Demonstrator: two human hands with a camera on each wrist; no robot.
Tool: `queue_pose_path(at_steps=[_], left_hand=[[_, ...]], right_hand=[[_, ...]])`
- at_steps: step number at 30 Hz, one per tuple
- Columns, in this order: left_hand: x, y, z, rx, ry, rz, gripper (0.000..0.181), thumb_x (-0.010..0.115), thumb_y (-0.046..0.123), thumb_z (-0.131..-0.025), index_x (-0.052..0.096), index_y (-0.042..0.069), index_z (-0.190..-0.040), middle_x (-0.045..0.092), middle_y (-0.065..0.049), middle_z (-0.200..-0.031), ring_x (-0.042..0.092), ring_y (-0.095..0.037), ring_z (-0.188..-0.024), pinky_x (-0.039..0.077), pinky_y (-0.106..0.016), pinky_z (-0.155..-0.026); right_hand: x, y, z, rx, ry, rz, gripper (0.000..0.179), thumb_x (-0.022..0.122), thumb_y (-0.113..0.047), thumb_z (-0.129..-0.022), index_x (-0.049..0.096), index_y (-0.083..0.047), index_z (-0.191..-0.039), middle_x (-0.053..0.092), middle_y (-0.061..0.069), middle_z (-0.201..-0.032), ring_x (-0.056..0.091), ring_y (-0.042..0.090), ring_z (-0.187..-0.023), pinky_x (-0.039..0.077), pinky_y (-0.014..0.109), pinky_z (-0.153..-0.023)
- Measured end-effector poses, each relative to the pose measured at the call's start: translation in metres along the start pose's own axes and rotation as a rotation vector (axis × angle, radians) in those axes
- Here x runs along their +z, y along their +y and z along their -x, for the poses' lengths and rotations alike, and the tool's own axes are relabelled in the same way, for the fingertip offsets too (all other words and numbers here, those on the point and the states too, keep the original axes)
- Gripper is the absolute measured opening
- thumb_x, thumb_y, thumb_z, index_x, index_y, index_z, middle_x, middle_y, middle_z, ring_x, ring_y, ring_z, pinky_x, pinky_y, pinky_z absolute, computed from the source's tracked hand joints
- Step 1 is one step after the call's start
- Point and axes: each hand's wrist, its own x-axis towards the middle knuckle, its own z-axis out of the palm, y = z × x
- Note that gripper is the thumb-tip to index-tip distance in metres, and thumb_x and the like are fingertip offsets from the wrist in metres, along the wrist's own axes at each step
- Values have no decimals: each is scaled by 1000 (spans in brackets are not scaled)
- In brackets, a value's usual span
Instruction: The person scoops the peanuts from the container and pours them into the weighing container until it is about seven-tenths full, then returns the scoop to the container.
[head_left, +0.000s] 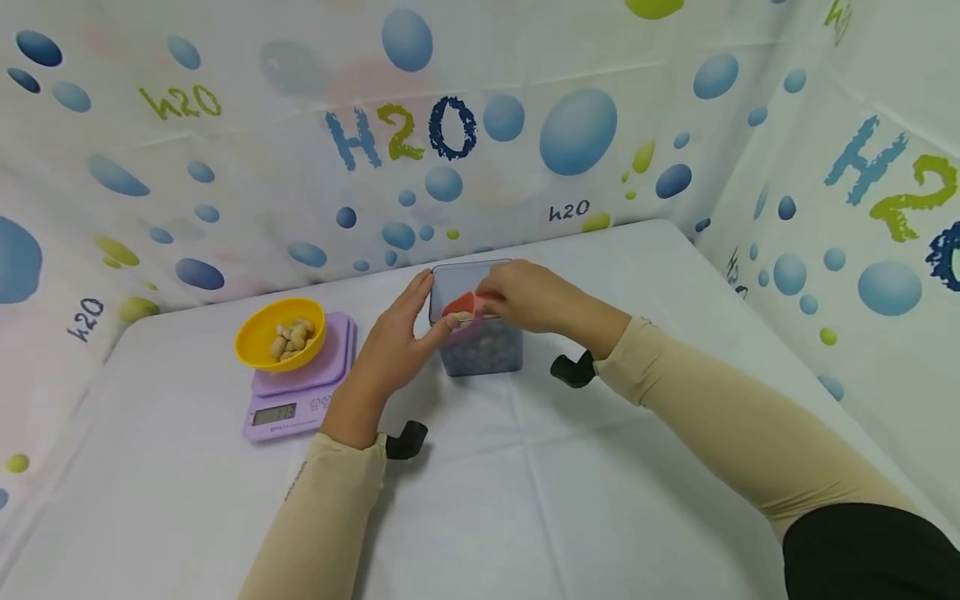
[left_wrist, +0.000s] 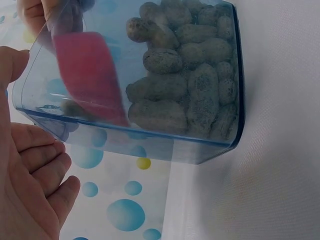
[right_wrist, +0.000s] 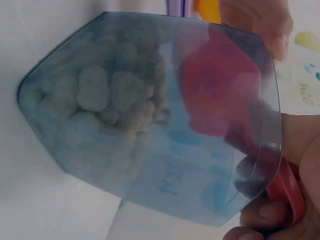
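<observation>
Portioning of peanuts (left_wrist: 202,97) from bin to bowl appears to be in hand and partly complete. Done so far: the scale (head_left: 330,371) stands at left on the table, the yellow bowl (head_left: 252,346) sits on its far part, and a small heap of peanuts lies in the bowl. The display (head_left: 274,414) shows figures, too small to read with certainty. The clear bin (head_left: 483,354) stands to the right of the scale, near the far edge of the table, its lower part well filled with peanuts. The right hand (head_left: 532,296) is clamped on the handle of the red scoop (head_left: 459,307), whose blade is inside the bin, above the pile. The left hand (head_left: 393,346) is not clamped; its fingers lie extended along the bin's left side, with the thumb at the near rim. The hands are apart, on either side of the bin. A pale piece, possibly a peanut, shows at the scoop's mouth; its full load cannot be determined. Outstanding, in this inspector's judgement: bringing the scoop out, delivering any load to the bowl and checking the reading.
</observation>
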Motion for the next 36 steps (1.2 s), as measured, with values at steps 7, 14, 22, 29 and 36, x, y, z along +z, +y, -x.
queue_pose_path(at_steps=[7, 14, 22, 29, 36], left_hand=[[1, -1, 1, 3, -4, 0, 81, 48, 62, -95, 18, 22, -159, 14, 8, -165, 19, -20, -152, 22, -48, -121], [1, -1, 1, 3, -6, -10, 80, 47, 62, -96, 18, 21, -159, 14, 7, -165, 18, -19, -152, 22, -47, -122], [-1, -1, 2, -6, -12, -1, 81, 48, 62, -95, 18, 23, -159, 14, 6, -165, 18, -21, -152, 22, -49, -121], [-1, -2, 2, -2, -13, 6, 80, 48, 61, -96, 18, 21, -159, 14, 5, -165, 18, -21, -152, 22, -48, -122], [-1, -1, 2, -10, -16, 9, 80, 47, 60, -96, 18, 21, -159, 14, 5, -166, 18, -21, -152, 21, -48, -122]], right_hand=[[6, 16, 11, 8, 81, -101, 32, 64, -31, -95, 73, -11, -118, 55, 4, -99, 45, 21, -93, 42, 33, -77], [12, 18, 20, 83, 136, -220, 36, 61, -33, -97, 70, -9, -123, 51, 6, -110, 42, 24, -102, 42, 36, -82], [15, 19, 22, 161, 215, -321, 35, 58, -30, -100, 68, -8, -125, 48, 8, -104, 43, 23, -95, 42, 35, -76], [16, 26, 26, 148, 233, -366, 38, 56, -35, -100, 67, -9, -126, 48, 8, -105, 43, 24, -94, 42, 36, -77], [12, 33, 32, 171, 245, -378, 41, 58, -36, -99, 65, -8, -128, 48, 9, -107, 44, 24, -96, 42, 37, -79]])
